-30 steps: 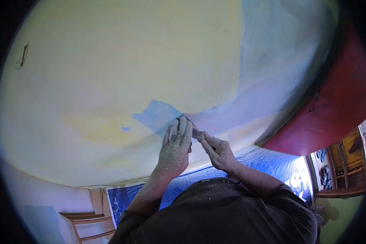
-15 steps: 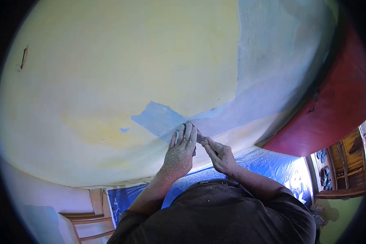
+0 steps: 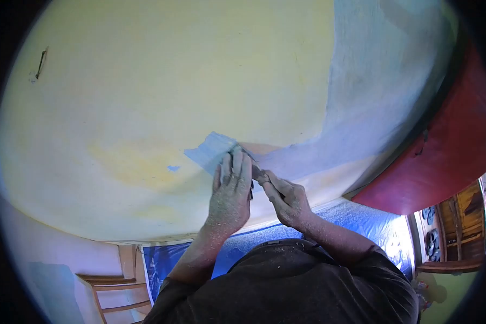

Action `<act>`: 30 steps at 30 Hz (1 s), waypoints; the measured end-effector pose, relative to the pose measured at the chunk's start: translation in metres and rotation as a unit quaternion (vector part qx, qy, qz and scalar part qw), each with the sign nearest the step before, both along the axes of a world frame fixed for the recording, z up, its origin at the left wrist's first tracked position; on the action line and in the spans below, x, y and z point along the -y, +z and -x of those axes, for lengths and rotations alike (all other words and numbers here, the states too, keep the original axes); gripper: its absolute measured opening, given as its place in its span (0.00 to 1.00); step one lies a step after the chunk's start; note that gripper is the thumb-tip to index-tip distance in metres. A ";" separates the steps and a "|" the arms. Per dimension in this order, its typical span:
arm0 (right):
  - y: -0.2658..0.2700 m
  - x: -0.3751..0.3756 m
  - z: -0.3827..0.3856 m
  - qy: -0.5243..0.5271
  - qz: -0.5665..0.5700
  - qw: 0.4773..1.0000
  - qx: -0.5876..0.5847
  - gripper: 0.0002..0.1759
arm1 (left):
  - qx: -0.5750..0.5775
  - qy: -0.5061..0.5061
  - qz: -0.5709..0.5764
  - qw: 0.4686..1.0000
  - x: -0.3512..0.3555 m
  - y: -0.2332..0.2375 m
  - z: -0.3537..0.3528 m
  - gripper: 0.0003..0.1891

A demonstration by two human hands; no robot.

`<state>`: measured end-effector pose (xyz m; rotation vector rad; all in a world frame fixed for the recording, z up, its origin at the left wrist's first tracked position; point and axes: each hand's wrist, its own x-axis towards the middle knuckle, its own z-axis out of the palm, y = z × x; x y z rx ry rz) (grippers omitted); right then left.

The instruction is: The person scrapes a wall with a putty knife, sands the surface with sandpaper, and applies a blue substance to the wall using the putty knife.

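My right hand (image 3: 287,202) is wrapped round the handle of a paint scraper (image 3: 259,174), its thumb lying along the tool. The blade end points up and left against the painted wall (image 3: 200,70). My left hand (image 3: 229,189) lies over the blade end, fingers straight and close together, its thumb hidden. A dark edge shows beside the left palm. Just above the left fingertips is a bare blue patch (image 3: 213,148) with ragged edges in the pale yellow paint. Pale dust coats both hands and forearms.
A larger bluish area (image 3: 383,81) covers the wall's right side. Dusty blue plastic sheeting (image 3: 335,216) lies along the wall's foot. A red panel (image 3: 421,162) stands at right, near wooden shelving (image 3: 461,221) with footwear. Wooden rungs (image 3: 121,294) show at lower left.
Both hands and the scraper have shifted up and left along the wall, further over the blue patch. The view has moved slightly.
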<state>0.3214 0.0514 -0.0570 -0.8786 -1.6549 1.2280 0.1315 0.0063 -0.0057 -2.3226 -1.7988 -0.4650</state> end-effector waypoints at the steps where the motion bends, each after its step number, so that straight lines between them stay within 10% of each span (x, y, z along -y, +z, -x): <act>1: 0.003 0.001 0.005 -0.004 -0.008 0.999 -0.032 0.24 | -0.015 0.011 -0.011 1.000 0.001 0.008 0.002 0.47; 30: 0.024 0.016 0.004 -0.037 -0.025 0.997 0.062 0.23 | -0.019 -0.023 -0.015 0.999 0.004 0.015 0.012 0.47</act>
